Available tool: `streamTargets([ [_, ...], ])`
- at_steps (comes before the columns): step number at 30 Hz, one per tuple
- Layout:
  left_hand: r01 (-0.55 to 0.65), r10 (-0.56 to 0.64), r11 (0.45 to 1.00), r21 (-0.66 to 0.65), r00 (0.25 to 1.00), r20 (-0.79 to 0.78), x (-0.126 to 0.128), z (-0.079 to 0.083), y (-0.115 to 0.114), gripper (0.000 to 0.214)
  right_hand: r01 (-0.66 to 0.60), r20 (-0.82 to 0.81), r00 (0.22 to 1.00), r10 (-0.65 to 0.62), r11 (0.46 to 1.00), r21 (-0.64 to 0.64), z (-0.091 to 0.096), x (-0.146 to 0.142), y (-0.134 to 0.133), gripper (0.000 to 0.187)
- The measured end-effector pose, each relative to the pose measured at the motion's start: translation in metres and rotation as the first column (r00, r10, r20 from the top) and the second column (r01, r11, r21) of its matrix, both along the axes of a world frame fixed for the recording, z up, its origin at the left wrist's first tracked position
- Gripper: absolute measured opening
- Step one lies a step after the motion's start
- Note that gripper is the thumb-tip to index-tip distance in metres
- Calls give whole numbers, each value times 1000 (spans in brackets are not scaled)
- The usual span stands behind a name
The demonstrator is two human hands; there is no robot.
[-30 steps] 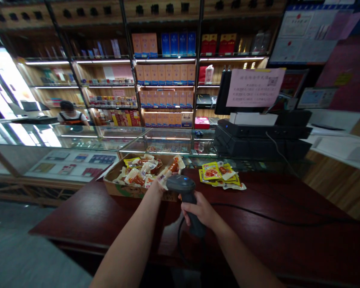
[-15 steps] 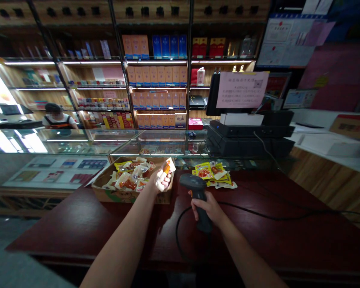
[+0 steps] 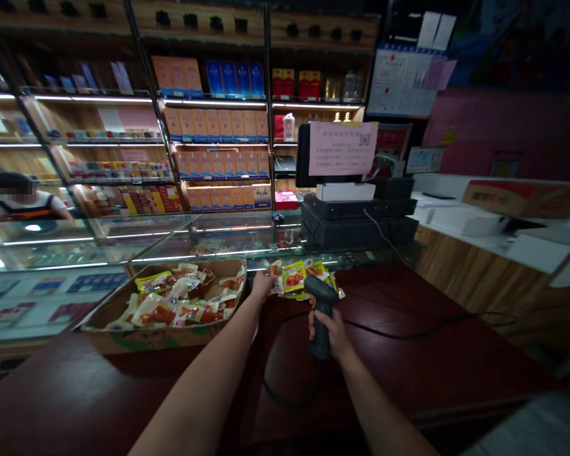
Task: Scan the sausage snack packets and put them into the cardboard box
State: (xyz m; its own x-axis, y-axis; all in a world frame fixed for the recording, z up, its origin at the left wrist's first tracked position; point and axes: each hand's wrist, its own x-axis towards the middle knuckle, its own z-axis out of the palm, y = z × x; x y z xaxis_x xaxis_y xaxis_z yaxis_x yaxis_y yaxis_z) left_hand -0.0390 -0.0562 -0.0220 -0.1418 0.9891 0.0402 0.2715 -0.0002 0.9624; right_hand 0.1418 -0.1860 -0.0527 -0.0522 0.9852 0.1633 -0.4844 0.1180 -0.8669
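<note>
Just beside the cardboard box (image 3: 142, 341), left hand (image 3: 262, 285) (grip unclear) touches snack packets (image 3: 293, 277), right hand (image 3: 323, 330) wraps a barcode scanner (image 3: 320, 292).

glass display counter (image 3: 137, 242) | shelves of boxed goods (image 3: 218, 126) (mostly orange cartons) | pink notice (image 3: 342, 149) on black monitor (image 3: 303, 149) | person (image 3: 23, 208) behind counter

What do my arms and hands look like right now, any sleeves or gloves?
Your left forearm and right forearm are bare, with no sleeves in view. Your left hand and right hand show no gloves, and no watch or bracelet shows.
</note>
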Motion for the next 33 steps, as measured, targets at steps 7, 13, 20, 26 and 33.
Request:
streamTargets([
  [7, -32, 31, 999, -2, 980, -195, 5, -27, 13, 25, -39, 5, 999, 39, 999, 9, 3, -1, -1, 37],
  [13, -36, 95, 981, 191, 947, -308, 3, -17, -10, 20, -59, 9, 998, 59, 998, 24, 2, -2, -1, 36],
  [20, -91, 325, 875, 476, 838, -439, -83, 25, -68, 22, -86, 46, 995, 85, 996, 12, -1, -4, -2, 40],
  [26, -397, 616, 786, 473, 446, -649, -211, 50, -110, 34, -87, 55, 995, 88, 996, -21, -2, -7, -5, 40],
  [33, -361, 318, 925, 117, 571, -757, -266, 57, -134, 26, -166, 68, 984, 165, 986, 10, 7, -28, -8, 37],
])
